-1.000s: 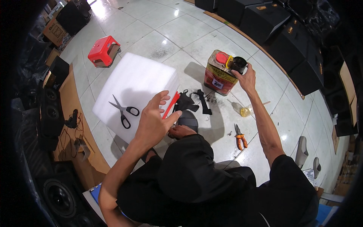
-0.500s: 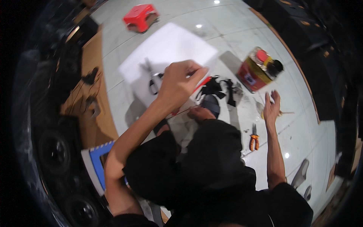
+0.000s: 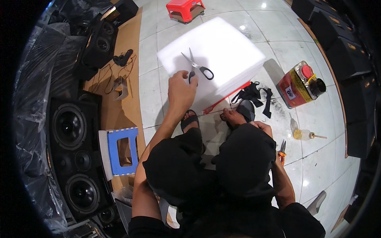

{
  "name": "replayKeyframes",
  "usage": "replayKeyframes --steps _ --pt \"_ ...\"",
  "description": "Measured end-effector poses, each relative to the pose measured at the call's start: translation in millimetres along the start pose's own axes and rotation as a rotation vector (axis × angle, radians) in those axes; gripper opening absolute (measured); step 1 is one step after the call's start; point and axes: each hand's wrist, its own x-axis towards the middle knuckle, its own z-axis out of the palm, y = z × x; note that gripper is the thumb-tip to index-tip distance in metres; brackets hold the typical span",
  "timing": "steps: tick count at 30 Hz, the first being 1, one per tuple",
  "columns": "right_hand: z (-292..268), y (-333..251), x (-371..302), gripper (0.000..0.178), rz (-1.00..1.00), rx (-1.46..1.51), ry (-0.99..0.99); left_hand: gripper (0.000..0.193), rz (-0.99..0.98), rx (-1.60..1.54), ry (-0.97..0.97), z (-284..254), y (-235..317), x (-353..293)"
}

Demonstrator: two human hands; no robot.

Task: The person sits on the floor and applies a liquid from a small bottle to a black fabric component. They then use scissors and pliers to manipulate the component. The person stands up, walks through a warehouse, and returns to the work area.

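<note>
Scissors point(image 3: 193, 64) on foam block point(image 3: 226, 43); stool point(image 3: 184, 8) beyond; can point(image 3: 298, 86) right of block; bottle point(image 3: 304, 135) before can.

Foam point(image 3: 226, 43)'s plain white, and the scissors point(image 3: 193, 64) have black handles with silvery blades. Tin point(image 3: 292, 79) on the right's red and yellow, white label point(image 3: 291, 93), bright red cap point(image 3: 306, 71); cup point(image 3: 318, 87) there is black. Pliers point(image 3: 282, 154) are orange with dark tips, scraps point(image 3: 251, 94) all black, far stool point(image 3: 184, 6) red. Over left: black speaker point(image 3: 55, 119), brown board point(image 3: 131, 59), blue frame point(image 3: 113, 148). Floor point(image 3: 317, 170)'s pale tile in a grey-lined grid, with dark smudges.
</note>
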Motion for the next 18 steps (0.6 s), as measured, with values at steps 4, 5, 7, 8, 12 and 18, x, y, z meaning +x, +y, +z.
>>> replayKeyframes --steps 4,5,7,8,12,18 --pt "-5 5 0 0.031 -0.068 -0.076 -0.023 0.046 0.05 0.232 -0.032 7 14 6" --pt "-5 2 -1 0.03 -0.066 -0.073 -0.017 0.046 -0.016 0.25 -0.084 7 17 9" --pt "-8 -8 -5 0.029 -0.059 -0.062 -0.003 0.044 -0.056 0.249 -0.129 9 13 15" --pt "-10 -18 -9 0.027 -0.053 -0.054 0.004 0.044 -0.075 0.246 -0.151 9 12 19" --pt "-29 -38 1 0.022 -0.167 -0.09 0.109 0.042 -0.275 -0.159 -0.447 -4 3 36" --pt "-61 -194 15 0.029 -0.475 -0.256 0.029 0.031 -0.369 -0.824 -0.66 -26 3 31"
